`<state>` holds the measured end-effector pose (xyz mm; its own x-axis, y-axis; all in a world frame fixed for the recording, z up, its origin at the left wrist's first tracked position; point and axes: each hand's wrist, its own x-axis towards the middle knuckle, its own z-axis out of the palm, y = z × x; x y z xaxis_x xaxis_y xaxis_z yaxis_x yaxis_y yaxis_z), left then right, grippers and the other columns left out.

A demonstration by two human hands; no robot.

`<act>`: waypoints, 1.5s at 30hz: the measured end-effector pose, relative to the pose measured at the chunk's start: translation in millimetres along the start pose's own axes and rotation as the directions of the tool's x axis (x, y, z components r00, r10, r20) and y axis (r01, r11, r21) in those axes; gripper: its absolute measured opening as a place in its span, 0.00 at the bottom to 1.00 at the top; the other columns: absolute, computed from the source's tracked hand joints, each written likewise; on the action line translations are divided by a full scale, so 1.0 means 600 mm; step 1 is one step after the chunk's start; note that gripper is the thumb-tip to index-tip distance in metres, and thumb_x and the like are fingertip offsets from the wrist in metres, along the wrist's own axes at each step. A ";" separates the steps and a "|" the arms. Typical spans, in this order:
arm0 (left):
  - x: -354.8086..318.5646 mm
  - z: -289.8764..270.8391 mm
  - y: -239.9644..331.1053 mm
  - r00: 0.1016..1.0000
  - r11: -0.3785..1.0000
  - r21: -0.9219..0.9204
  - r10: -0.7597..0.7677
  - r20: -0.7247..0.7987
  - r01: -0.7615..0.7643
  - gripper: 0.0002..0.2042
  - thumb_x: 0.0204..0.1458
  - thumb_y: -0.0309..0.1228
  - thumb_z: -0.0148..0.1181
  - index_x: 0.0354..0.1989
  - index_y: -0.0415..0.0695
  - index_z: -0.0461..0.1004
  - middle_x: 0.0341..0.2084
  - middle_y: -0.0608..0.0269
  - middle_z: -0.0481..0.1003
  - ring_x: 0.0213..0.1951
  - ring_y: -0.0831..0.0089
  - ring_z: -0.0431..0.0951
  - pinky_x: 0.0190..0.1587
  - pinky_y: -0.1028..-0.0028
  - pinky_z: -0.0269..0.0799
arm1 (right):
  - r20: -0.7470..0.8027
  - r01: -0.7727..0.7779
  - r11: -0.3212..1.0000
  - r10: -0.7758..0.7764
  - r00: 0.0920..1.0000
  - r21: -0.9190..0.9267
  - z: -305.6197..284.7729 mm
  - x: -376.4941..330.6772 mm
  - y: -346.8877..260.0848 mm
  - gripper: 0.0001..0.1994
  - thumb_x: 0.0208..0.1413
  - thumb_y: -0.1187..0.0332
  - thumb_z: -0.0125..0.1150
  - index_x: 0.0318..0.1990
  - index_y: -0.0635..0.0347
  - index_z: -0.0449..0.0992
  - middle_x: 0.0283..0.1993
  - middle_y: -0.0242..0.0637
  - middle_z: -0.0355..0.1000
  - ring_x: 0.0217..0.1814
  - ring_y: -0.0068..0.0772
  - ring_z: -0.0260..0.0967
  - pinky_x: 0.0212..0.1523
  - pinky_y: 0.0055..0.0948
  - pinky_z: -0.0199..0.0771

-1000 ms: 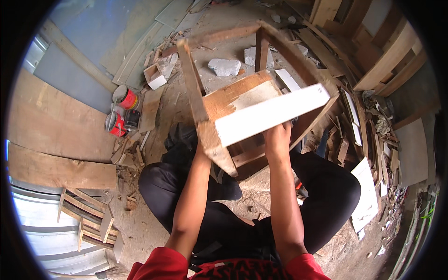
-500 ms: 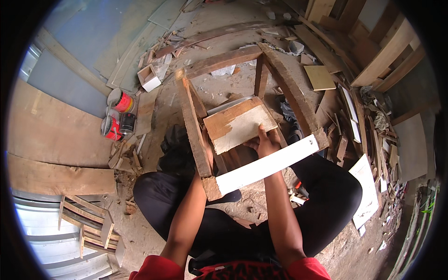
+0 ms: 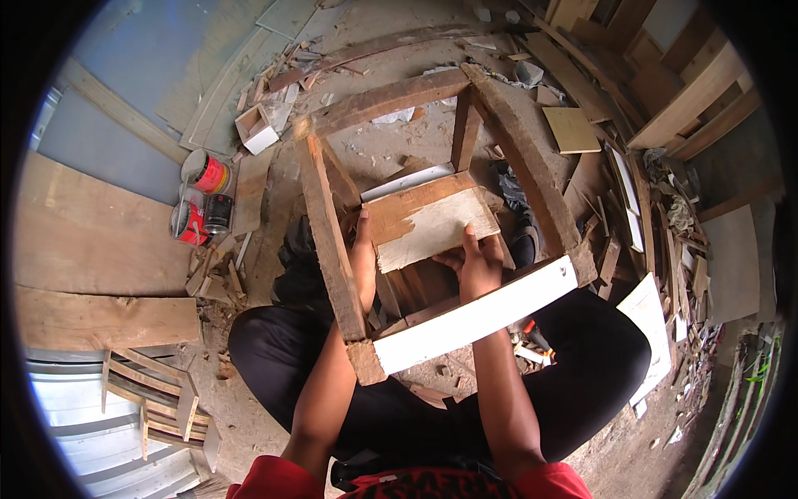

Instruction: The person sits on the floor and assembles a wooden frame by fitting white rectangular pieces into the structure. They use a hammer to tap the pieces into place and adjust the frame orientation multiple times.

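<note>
Between my knees a rough wooden frame (image 3: 331,241) stands with its open side facing me, a white-faced rail (image 3: 478,317) along its near edge. Inside it lies a wooden board (image 3: 432,223), brown at the far part and patchy white at the near part. My right hand (image 3: 480,264) reaches over the white rail and grips the board's near right edge, thumb on top and fingers underneath. Along the board's left edge is my left hand (image 3: 363,258), its thumb up against the side; the frame's left bar partly hides it, and its other fingers are out of sight.
Paint cans (image 3: 206,172) stand at the left beside plywood sheets (image 3: 100,224). Scrap wood (image 3: 611,258) is heaped at the right, near a white panel (image 3: 648,333). A small open box (image 3: 257,130) sits at the far left. An orange-handled tool (image 3: 536,333) lies by my right leg.
My left hand has come up into view along the board's left edge. The frame has shifted slightly left and its near side towards me. The right hand keeps its grip on the board.
</note>
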<state>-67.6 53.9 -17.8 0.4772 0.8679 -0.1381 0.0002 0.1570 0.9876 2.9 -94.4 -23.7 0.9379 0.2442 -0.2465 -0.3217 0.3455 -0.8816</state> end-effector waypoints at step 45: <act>0.013 -0.015 -0.063 0.975 0.977 0.049 0.212 -0.059 -0.209 0.11 0.55 0.27 0.68 0.42 0.35 0.76 0.39 0.61 0.77 0.42 0.78 0.74 0.47 0.77 0.69 | 0.257 0.342 0.065 -0.533 0.806 -0.937 -0.022 0.005 -0.015 0.29 0.58 0.56 0.62 0.60 0.68 0.64 0.59 0.58 0.64 0.62 0.60 0.62 0.61 0.50 0.61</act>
<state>-72.0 59.0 -57.1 0.4140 0.9075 0.0705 -0.0568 -0.0515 0.9971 10.5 -108.6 -21.9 0.8941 0.2455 0.3746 0.4217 -0.7432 -0.5194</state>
